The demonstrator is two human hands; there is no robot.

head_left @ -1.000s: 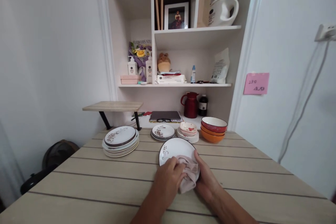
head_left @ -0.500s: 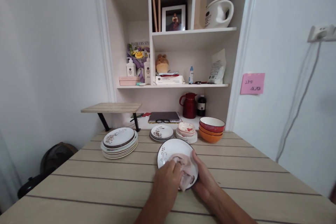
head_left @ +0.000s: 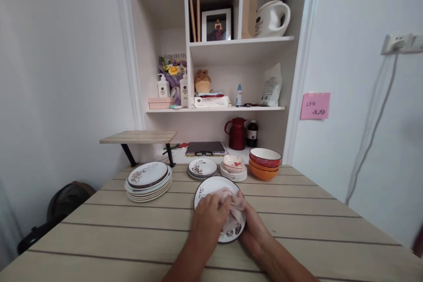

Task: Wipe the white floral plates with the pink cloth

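Dark-rimmed floral plate (head_left: 208, 184), held over the slatted desk (head_left: 132, 238) in front of the person; whether its underside touches the wood cannot be told. The left hand (head_left: 207, 220) has its fingers curled on a pale pink cloth (head_left: 236, 217), pressing it to the plate's face. The right hand (head_left: 255, 229) grips the plate's right edge, its fingers partly hidden, seemingly to steady it while leaving the face free for the cloth. Beyond, at the far side, stand large plates (head_left: 148, 175), small plates (head_left: 202, 167), pink dishes (head_left: 234, 162) on white saucers (head_left: 235, 177), and orange bowls (head_left: 264, 172) nested under a red bowl (head_left: 265, 157), apparently stacked by kind and kept out of the hands' way. Behind them are eyeglasses (head_left: 203, 153) and a red thermos jug (head_left: 238, 135).
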